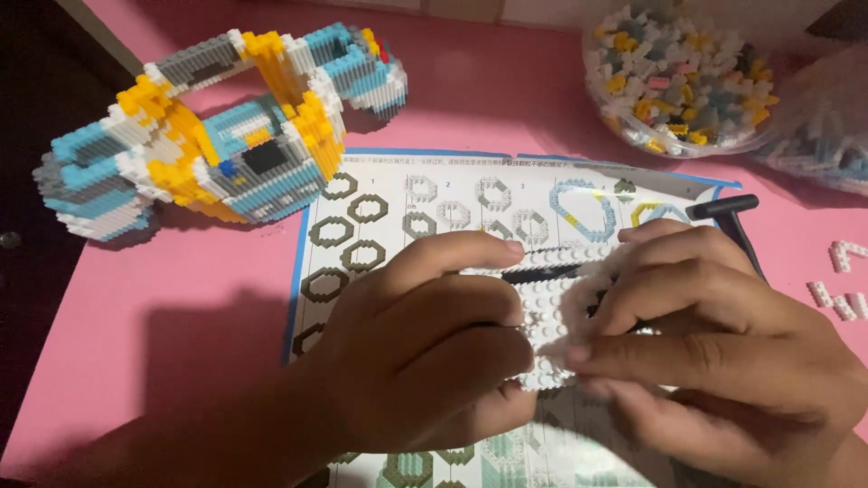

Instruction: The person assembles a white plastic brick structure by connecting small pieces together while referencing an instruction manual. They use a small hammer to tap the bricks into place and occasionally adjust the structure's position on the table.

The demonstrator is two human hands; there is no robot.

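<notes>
As both hands pinch it, white brick panel [542, 312] between left hand [425, 348], right hand [714, 334] grip.

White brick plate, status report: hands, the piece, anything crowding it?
Left hand and right hand both grip white studded brick plate. Plate above printed instruction sheet. Black tool just behind right hand.

The white brick piece [542, 312] is bumpy, shiny plastic; the instruction sheet [434, 194] is smooth paper on the matt pink table [181, 298]
</notes>
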